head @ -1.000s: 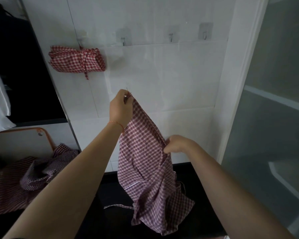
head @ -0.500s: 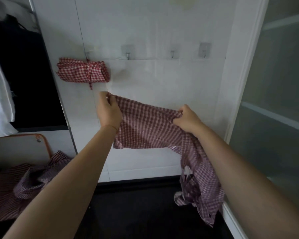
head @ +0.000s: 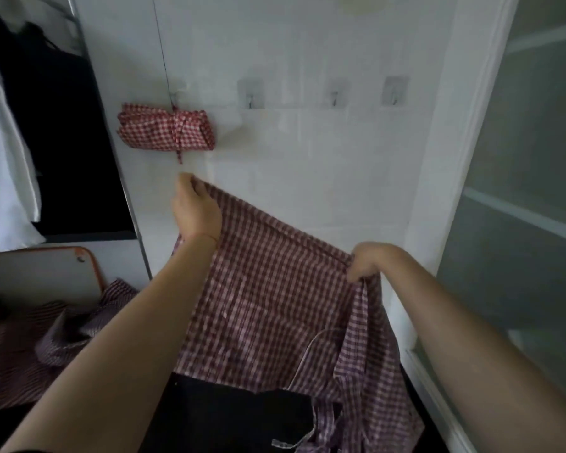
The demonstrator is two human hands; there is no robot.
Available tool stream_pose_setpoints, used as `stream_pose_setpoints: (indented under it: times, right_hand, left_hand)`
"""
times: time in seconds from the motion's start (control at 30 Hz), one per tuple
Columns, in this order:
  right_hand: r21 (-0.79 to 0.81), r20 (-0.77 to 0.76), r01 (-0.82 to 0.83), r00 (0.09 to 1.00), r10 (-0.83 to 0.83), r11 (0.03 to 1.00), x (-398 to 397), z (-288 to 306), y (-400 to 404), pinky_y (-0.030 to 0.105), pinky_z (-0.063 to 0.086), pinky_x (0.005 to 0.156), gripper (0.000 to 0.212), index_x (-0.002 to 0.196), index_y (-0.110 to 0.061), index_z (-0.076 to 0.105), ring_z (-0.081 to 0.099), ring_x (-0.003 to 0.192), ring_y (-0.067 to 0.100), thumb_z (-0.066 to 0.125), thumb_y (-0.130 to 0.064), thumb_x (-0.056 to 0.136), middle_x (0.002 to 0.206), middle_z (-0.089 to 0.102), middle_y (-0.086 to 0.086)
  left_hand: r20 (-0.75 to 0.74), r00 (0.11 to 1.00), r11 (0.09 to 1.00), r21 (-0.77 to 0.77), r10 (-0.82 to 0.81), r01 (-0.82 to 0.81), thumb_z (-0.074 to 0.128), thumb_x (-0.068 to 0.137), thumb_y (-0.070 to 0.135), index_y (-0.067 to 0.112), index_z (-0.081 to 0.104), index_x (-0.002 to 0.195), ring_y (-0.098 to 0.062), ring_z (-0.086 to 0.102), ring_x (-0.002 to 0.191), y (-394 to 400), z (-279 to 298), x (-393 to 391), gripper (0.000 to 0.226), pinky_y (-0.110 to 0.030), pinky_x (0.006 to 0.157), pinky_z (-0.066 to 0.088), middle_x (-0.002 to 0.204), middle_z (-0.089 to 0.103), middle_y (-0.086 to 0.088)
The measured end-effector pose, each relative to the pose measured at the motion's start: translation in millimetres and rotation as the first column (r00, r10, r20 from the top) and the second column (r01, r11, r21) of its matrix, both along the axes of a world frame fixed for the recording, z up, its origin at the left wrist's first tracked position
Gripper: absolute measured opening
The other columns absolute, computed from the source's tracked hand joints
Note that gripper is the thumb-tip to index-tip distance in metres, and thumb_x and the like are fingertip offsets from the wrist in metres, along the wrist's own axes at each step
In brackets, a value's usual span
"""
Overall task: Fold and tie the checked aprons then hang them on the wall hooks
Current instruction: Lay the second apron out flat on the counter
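Gripping the checked apron [head: 268, 295] spread between them, your left hand [head: 195, 209] and right hand [head: 366, 261] each pinch its top edge; a tied bundle [head: 165, 130] hangs on a wall hook [head: 174, 96].

I see three bare wall hooks: one [head: 250, 93] just right of the tied apron bundle [head: 166, 130], a middle one [head: 335, 94], and a right one [head: 395, 89]. The white wall below them is open down to the spread apron [head: 275, 289], which my left hand [head: 195, 210] and right hand [head: 368, 261] hold stretched between them, blocking the way to the dark counter [head: 229, 416]. The leftmost hook is taken by the bundle. A frosted glass door [head: 520, 223] closes the right side; a dark opening [head: 56, 125] and heaped aprons [head: 46, 341] crowd the left.
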State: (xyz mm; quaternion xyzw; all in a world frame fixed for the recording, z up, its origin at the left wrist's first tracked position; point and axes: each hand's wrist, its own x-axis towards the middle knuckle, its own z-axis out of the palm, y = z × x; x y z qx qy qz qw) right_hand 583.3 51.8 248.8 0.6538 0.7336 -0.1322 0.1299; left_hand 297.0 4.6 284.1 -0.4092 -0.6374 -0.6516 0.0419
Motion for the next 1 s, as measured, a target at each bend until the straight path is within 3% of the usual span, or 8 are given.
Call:
stream_pose_setpoints:
  times: [0.07,0.17,0.33,0.43,0.6,0.7,0.8,1.0]
  right_hand:
    - [-0.070,0.107,0.097,0.990,-0.089,0.993,-1.4,-34.8,2.5,0.038,0.043,0.105,0.053,0.124,-0.014,0.064,0.060,0.109,0.026,0.070,-0.037,0.076,0.118,0.060,0.005]
    - [0.357,-0.045,0.168,0.986,-0.162,0.919,-5.6,-57.3,9.1,0.044,0.028,0.109,0.023,0.112,-0.020,0.062,0.059,0.112,0.026,0.052,-0.023,0.092,0.112,0.064,0.003]
    - [0.898,-0.240,0.207,0.970,0.037,0.389,-12.4,-30.5,30.5,0.045,0.039,0.083,0.022,0.108,-0.001,0.058,0.058,0.096,0.039,0.047,0.003,0.089,0.096,0.064,0.021]
    - [0.913,-0.267,0.200,0.952,0.148,0.355,-14.7,-38.9,36.1,0.046,0.038,0.082,0.019,0.105,0.001,0.057,0.056,0.093,0.039,0.054,0.000,0.085,0.094,0.062,0.022]
    - [0.199,-0.039,-0.166,0.983,0.177,0.966,-31.2,-142.8,9.3,0.034,0.045,0.081,0.022,0.101,-0.014,0.061,0.064,0.094,0.028,0.071,-0.021,0.083,0.099,0.066,0.005]
    - [-0.452,0.013,-0.226,0.966,0.260,0.863,-54.0,-217.5,-2.5,0.024,0.051,0.063,0.028,0.104,-0.004,0.072,0.063,0.080,0.021,0.071,-0.026,0.087,0.091,0.066,0.006]
    - [-0.397,-0.010,-0.253,0.963,0.271,0.882,-76.5,-265.4,-10.0,0.027,0.049,0.079,0.030,0.119,-0.007,0.064,0.061,0.103,0.024,0.059,-0.025,0.095,0.110,0.061,0.007]
    - [-0.430,-0.133,-0.215,0.976,0.173,0.877,-95.8,-357.6,-28.8,0.040,0.031,0.116,0.077,0.158,-0.027,0.014,0.024,0.145,0.028,0.060,-0.027,0.095,0.164,0.010,0.007]
  left_hand:
    - [0.067,0.998,0.986,-0.167,-0.010,0.021,0.035,0.103,0.009,0.010,0.047,0.101,-0.022,0.043,0.082,2.9,-39.9,-11.7,0.012,-0.030,0.066,0.025,0.091,0.050,-0.009]
    - [0.208,0.978,0.961,-0.276,0.021,0.038,0.031,0.098,0.001,0.011,0.042,0.098,-0.025,0.045,0.078,6.0,-81.3,-25.3,0.015,-0.035,0.055,0.028,0.088,0.051,-0.012]
    - [0.238,0.970,0.999,0.015,-0.044,0.042,0.034,0.105,0.017,0.011,0.039,0.098,-0.011,0.040,0.062,11.6,-66.1,-30.7,0.011,-0.030,0.054,0.024,0.073,0.043,0.001]
    - [0.257,0.962,0.995,0.058,-0.093,0.081,0.038,0.103,0.021,0.008,0.042,0.087,-0.008,0.036,0.059,12.6,-88.9,-40.1,0.020,-0.021,0.050,0.029,0.070,0.040,0.002]
    - [0.004,0.998,0.865,-0.499,0.056,-0.046,0.044,0.094,0.023,0.002,0.045,0.059,-0.037,0.055,0.077,-12.8,-237.0,-81.0,0.041,-0.042,0.069,0.038,0.067,0.048,-0.015]
    - [0.053,0.998,0.333,-0.942,0.019,0.044,0.040,0.098,0.035,0.002,0.066,0.097,-0.043,0.052,0.115,-40.9,-308.9,-97.2,0.042,-0.049,0.099,0.041,0.109,0.061,-0.021]
    - [0.104,0.989,-0.171,-0.981,-0.101,0.085,0.043,0.098,0.050,0.014,0.050,0.138,-0.037,0.030,0.139,-54.8,-342.2,-98.0,0.054,-0.055,0.111,0.024,0.149,0.040,-0.015]
    - [0.070,0.840,-0.017,-0.997,-0.539,0.072,0.056,0.096,0.032,0.029,0.027,0.154,-0.025,0.014,0.150,-54.9,-408.9,-74.9,0.065,-0.048,0.116,0.032,0.164,0.014,0.001]
